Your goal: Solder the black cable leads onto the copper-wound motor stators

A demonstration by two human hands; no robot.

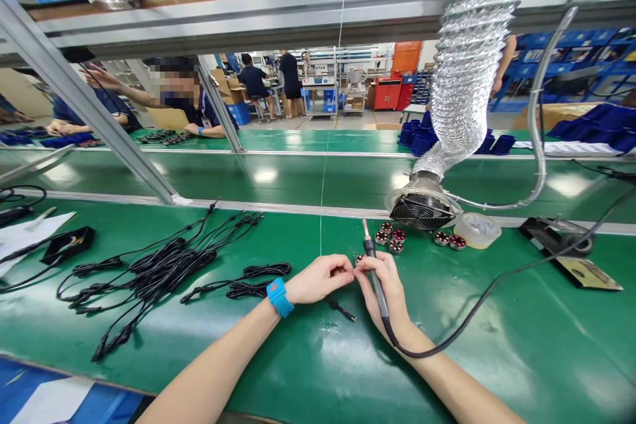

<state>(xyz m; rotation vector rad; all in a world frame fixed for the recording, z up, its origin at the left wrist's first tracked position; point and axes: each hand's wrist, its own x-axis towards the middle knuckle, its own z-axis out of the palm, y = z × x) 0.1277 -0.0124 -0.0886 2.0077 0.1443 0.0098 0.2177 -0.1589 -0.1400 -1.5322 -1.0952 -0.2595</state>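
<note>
My right hand (390,288) holds a soldering iron (378,285), its metal tip pointing up and away from me. The fingertips of that hand meet those of my left hand (320,280), which is closed in a pinch with a blue band at the wrist; what it pinches is hidden. Just beyond the fingers shows a small round coil-wound part (359,258), mostly covered by the right hand. Under my left hand, a black cable end (342,309) with bared wires lies on the green bench (308,371).
Several copper-wound stators (396,246) sit near a fume fan (422,205) on a foil duct (467,46). A tape roll (477,230) and an iron stand (571,252) are at right. Bundled black cables (159,271) lie left. Co-workers sit across the line.
</note>
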